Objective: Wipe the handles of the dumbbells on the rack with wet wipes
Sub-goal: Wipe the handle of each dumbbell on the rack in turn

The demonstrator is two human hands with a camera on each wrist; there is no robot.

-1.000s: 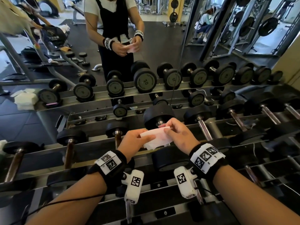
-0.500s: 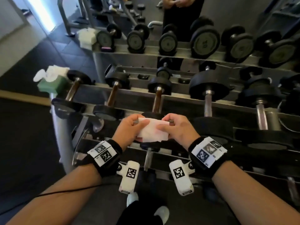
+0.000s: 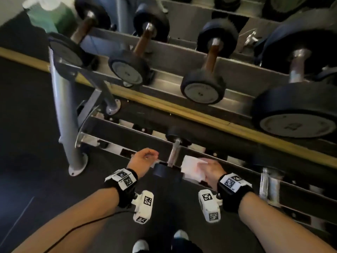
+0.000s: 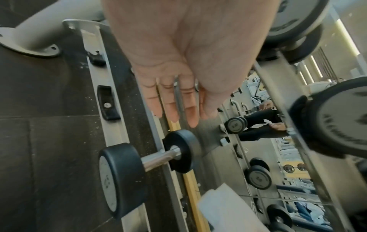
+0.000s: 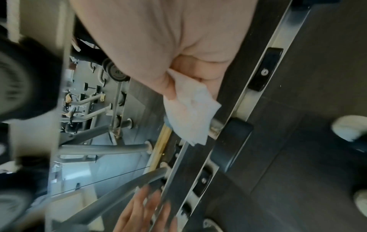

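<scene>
**Wipe in the right hand, beside a small dumbbell on the bottom rail**

Nearest the camera, two forearms reach out over the dark floor. The right hand [image 3: 209, 168] pinches a white wet wipe [image 3: 191, 169] between thumb and fingers; the wipe hangs just to the right of the small dumbbell [image 3: 168, 161], close to its chrome handle [image 3: 173, 152]. In the right wrist view the wipe [image 5: 190, 113] lies against or just in front of that bar; contact cannot be told. The left hand [image 3: 144, 159] is released, fingers straight and slightly spread, holding nothing, just left of the same dumbbell. The left wrist view shows its fingers [image 4: 174, 102] extended above the dumbbell [image 4: 143, 169] without touching it.

This dumbbell rests across the lowest rails of the rack [image 3: 63, 106], one black head near, the other far. Farther away, on the higher tier, a row of larger dumbbells [image 3: 202, 70] sits with brownish and chrome handles. At the far left stands a green packet of wipes [image 3: 52, 17], blurred.
</scene>
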